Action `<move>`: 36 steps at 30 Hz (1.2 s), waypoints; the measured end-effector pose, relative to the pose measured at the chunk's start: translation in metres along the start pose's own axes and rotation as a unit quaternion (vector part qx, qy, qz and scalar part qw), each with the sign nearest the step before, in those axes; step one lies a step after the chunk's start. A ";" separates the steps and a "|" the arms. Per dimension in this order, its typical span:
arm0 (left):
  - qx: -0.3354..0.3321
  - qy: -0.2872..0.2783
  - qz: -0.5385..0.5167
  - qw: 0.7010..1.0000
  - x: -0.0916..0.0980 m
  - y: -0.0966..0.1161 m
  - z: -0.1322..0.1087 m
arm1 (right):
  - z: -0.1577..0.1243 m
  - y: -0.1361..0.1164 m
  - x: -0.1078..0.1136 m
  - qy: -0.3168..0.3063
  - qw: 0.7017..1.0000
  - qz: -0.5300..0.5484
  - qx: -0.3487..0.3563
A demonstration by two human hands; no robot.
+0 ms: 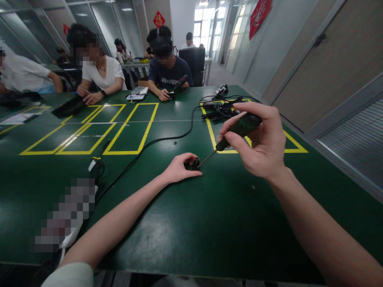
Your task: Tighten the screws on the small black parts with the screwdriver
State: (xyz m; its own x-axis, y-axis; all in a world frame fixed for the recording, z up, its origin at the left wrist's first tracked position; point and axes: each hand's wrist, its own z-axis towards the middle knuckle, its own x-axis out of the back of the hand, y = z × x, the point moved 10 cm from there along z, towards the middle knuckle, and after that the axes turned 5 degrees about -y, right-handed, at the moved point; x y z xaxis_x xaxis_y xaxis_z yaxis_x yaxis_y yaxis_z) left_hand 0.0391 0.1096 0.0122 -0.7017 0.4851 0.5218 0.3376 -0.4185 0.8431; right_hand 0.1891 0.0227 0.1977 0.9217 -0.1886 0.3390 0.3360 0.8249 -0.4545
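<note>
Wrapped round the dark handle of a screwdriver [239, 129] are the fingers of my right hand [263, 147]. The screwdriver slants down to the left, its thin metal shaft ending at a small black part [196, 163]. My left hand [181, 169] rests low over the green table [167, 223], its thumb and fingers closed about that small part. Its exact kind is too small to make out, and the left fingers partly hide it. Whether the screwdriver's tip touches the part or sits inside it, I cannot tell.
A black cable [155, 140] runs across the table to a pile of black cords [221, 109]. At the left lies a partly blurred power strip [79, 227]. Yellow tape [124, 152] marks rectangles. Across the table, a person in a dark shirt [170, 73] holds a power tool; others sit nearby.
</note>
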 end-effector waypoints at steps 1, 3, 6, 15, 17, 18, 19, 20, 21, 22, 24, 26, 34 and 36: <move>-0.004 -0.002 -0.005 1.000 0.000 0.001 0.000 | 0.000 0.000 0.000 0.000 1.000 0.001 0.000; 0.000 -0.005 -0.016 1.000 0.000 0.000 0.000 | 0.000 0.001 0.000 -0.001 1.000 -0.001 -0.003; 0.012 -0.007 -0.024 1.000 0.000 -0.003 0.000 | -0.001 0.002 0.000 -0.003 1.000 -0.006 -0.003; 0.023 -0.005 -0.023 0.999 -0.001 -0.007 0.000 | 0.001 -0.003 -0.002 -0.004 0.999 -0.045 0.001; 0.020 -0.003 -0.020 1.000 0.000 -0.006 0.000 | 0.002 -0.007 -0.003 0.003 0.999 -0.038 0.003; 0.017 -0.003 -0.019 1.000 0.000 -0.006 0.000 | 0.002 -0.009 -0.003 0.009 1.000 -0.029 0.008; 0.014 -0.002 -0.019 1.000 0.000 -0.005 0.000 | 0.002 -0.011 -0.003 0.017 1.000 -0.020 0.018; 0.011 -0.001 -0.018 1.000 0.001 -0.004 0.000 | 0.002 -0.013 -0.003 0.027 0.999 -0.012 0.028; 0.009 0.001 -0.016 1.000 0.001 -0.004 0.000 | 0.001 -0.014 -0.002 0.036 0.999 -0.009 0.036; 0.009 0.000 -0.015 1.000 0.001 -0.004 0.000 | -0.001 -0.013 -0.002 0.044 0.998 -0.008 0.040; 0.012 0.000 -0.010 1.000 0.000 -0.005 0.000 | -0.003 -0.005 -0.003 0.050 0.998 -0.010 0.020; 0.012 -0.001 -0.009 1.000 -0.001 -0.005 0.001 | -0.004 0.007 -0.005 0.042 0.999 -0.014 -0.015; 0.000 -0.011 -0.010 1.000 -0.007 -0.007 0.004 | -0.002 0.018 -0.007 0.030 0.998 0.045 -0.018; -0.013 -0.018 0.013 1.000 -0.008 -0.004 0.004 | -0.002 0.018 -0.008 0.030 0.998 0.052 -0.016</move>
State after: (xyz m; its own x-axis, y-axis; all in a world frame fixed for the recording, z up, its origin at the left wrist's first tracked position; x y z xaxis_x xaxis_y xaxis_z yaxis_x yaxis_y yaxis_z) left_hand 0.0458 0.1109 0.0049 -0.6692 0.5018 0.5481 0.3382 -0.4512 0.8259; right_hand 0.1883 0.0383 0.1852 0.9615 -0.1348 0.2394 0.2429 0.8242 -0.5116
